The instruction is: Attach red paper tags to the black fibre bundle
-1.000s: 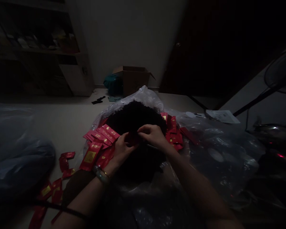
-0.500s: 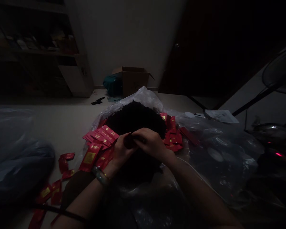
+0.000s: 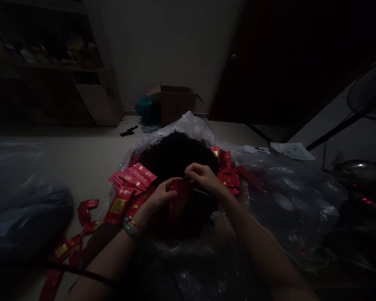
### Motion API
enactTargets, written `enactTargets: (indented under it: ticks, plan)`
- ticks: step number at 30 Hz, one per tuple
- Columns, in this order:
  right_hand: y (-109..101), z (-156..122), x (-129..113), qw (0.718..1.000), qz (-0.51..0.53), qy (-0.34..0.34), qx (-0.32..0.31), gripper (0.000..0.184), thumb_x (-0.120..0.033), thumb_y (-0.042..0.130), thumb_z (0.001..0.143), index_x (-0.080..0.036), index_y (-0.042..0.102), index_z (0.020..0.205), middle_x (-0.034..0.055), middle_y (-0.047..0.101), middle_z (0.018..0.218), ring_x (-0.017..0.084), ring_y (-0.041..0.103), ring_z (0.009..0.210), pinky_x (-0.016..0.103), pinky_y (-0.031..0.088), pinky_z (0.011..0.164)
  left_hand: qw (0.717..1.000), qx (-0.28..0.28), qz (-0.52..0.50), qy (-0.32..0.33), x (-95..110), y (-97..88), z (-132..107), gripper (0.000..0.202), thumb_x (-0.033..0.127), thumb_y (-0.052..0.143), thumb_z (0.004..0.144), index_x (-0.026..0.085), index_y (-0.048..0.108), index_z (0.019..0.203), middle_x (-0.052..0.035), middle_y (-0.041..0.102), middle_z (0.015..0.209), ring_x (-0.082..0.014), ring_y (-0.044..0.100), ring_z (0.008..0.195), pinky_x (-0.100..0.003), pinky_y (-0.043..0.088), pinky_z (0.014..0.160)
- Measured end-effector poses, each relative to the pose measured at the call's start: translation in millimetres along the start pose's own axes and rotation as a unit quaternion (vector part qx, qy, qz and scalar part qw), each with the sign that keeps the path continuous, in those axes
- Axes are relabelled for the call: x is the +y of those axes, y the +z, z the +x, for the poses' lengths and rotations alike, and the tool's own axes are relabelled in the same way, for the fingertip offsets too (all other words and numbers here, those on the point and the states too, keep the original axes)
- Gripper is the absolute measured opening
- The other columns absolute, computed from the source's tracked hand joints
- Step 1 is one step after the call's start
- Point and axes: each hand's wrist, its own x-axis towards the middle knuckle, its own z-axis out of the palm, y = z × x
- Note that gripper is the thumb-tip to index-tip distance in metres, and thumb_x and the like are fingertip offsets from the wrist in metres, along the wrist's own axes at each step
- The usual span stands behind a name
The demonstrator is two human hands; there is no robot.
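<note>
A dark heap of loose material (image 3: 175, 154) lies on a clear plastic sheet (image 3: 288, 200) on the floor. Over it my left hand (image 3: 158, 196) holds a small red packet (image 3: 180, 194) upright, fingers curled round its side. My right hand (image 3: 203, 177) pinches the packet's top edge. Many red packets with gold labels (image 3: 130, 184) lie piled to the left of my left hand. More red packets (image 3: 228, 175) lie to the right of the heap, just past my right hand.
Loose red packets (image 3: 81, 213) are scattered on the pale floor at the lower left. A bluish plastic bag (image 3: 21, 209) bulges at the far left. An open cardboard box (image 3: 172, 102) and a shelf unit (image 3: 50, 67) stand at the back wall. A fan (image 3: 368, 94) stands right.
My hands were pressed together over the dark heap half a second ago. They have since drawn slightly apart, and the red packet now shows upright between them.
</note>
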Motion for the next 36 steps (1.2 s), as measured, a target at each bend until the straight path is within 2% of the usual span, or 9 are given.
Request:
enactTargets:
  ticks: [3,7,10,13,19,24,27,31,36]
  plan:
    - [4,2,16,0.994,-0.112,0.010,0.001,0.019,-0.024,0.050,0.084,-0.015,0.065,0.091,0.0057,0.067,0.086,0.017,0.062,0.078,0.031,0.049,0.073,0.987,0.095,0.120,0.043,1,-3.4,5,0.069,0.039,0.082,0.053,0.017,0.054,0.113,-0.0076,0.065,0.104,-0.0238,0.062,0.095,-0.035,0.050,0.081]
    - [26,-7,37,0.935,-0.293,-0.018,-0.201,0.055,-0.015,0.070,0.065,-0.016,0.056,0.119,0.0133,0.056,0.124,0.027,0.054,0.109,0.041,0.043,0.093,0.922,0.201,0.296,0.148,-2,-10.6,8,0.074,0.029,0.079,0.058,0.021,0.045,0.124,-0.0046,0.062,0.100,-0.0207,0.062,0.090,-0.037,0.051,0.080]
    - [46,-19,43,0.881,-0.400,-0.013,-0.252,0.081,-0.019,0.080,0.055,-0.019,0.048,0.129,0.0181,0.040,0.137,0.034,0.047,0.114,0.046,0.045,0.089,0.863,0.213,0.411,0.202,-6,-13.0,6,0.069,0.022,0.076,0.063,0.024,0.045,0.125,-0.0037,0.059,0.102,-0.0191,0.060,0.091,-0.035,0.051,0.080]
    - [57,-26,44,0.860,-0.450,-0.008,-0.240,0.061,-0.014,0.071,0.066,-0.021,0.053,0.124,0.0161,0.047,0.126,0.029,0.053,0.104,0.039,0.049,0.079,0.819,0.194,0.493,0.219,-9,-13.6,5,0.052,0.018,0.074,0.065,0.022,0.052,0.112,-0.0038,0.058,0.100,-0.0190,0.059,0.088,-0.033,0.051,0.076]
    - [46,-23,47,0.895,-0.401,0.016,-0.194,0.038,-0.008,0.062,0.070,-0.017,0.064,0.107,0.0104,0.062,0.102,0.021,0.061,0.089,0.030,0.047,0.075,0.785,0.206,0.539,0.227,-14,-16.5,6,0.046,0.023,0.077,0.061,0.020,0.050,0.098,-0.0008,0.057,0.091,-0.0175,0.059,0.080,-0.030,0.050,0.069]
    - [16,-14,24,0.966,-0.251,0.052,-0.044,0.020,-0.010,0.062,0.070,-0.015,0.069,0.088,0.0041,0.070,0.083,0.016,0.064,0.077,0.025,0.046,0.069,0.772,0.214,0.559,0.213,-18,-15.6,5,0.049,0.027,0.079,0.059,0.021,0.048,0.096,0.0016,0.057,0.086,-0.0165,0.060,0.074,-0.027,0.049,0.064]
    - [6,-8,-3,0.985,-0.168,0.017,0.029,0.016,-0.018,0.065,0.070,-0.016,0.069,0.084,0.0015,0.070,0.077,0.015,0.063,0.071,0.023,0.046,0.063,0.771,0.217,0.561,0.208,-20,-14.2,6,0.051,0.027,0.080,0.057,0.021,0.048,0.097,0.0017,0.058,0.085,-0.0168,0.060,0.075,-0.027,0.049,0.064]
    - [14,1,-28,0.991,-0.129,-0.016,0.030,0.022,-0.014,0.067,0.064,-0.017,0.070,0.086,0.0012,0.071,0.083,0.014,0.064,0.073,0.024,0.049,0.066,0.769,0.223,0.564,0.204,-22,-14.7,6,0.052,0.030,0.079,0.058,0.022,0.047,0.097,0.0010,0.058,0.085,-0.0174,0.061,0.073,-0.027,0.048,0.062]
    - [28,5,-29,0.992,-0.123,-0.013,0.029,0.027,-0.010,0.066,0.062,-0.019,0.071,0.088,0.0019,0.072,0.087,0.016,0.066,0.075,0.026,0.051,0.069,0.766,0.235,0.563,0.201,-24,-16.4,6,0.057,0.031,0.080,0.057,0.022,0.045,0.101,-0.0004,0.059,0.089,-0.0197,0.062,0.076,-0.029,0.049,0.062]
